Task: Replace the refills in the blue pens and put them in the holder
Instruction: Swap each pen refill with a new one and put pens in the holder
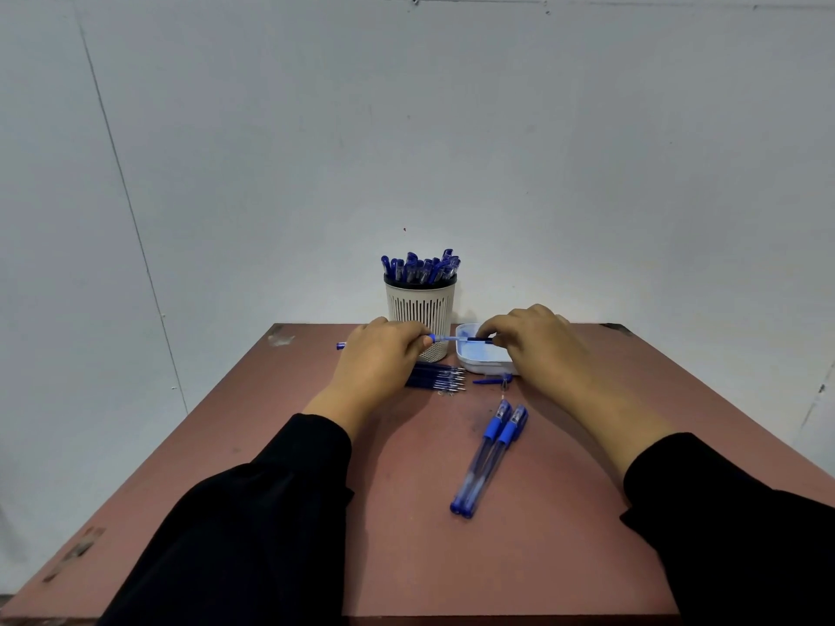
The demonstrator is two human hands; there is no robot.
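Note:
My left hand (379, 354) grips the barrel of a blue pen (445, 338), whose far end pokes out to the left of my fist. My right hand (533, 343) pinches the dark refill (480, 339) sticking out of that barrel, above a white tray (479, 365). Behind my hands stands a white slotted holder (421, 309) with several blue capped pens in it. A row of blue refills (440, 377) lies in front of the holder. Two capped blue pens (490, 458) lie side by side on the table, nearer me.
A loose blue cap and a small pen part (494, 379) lie beside the tray's front edge. The reddish-brown table (406, 535) ends at a grey wall just behind the holder. Black sleeves cover both my forearms.

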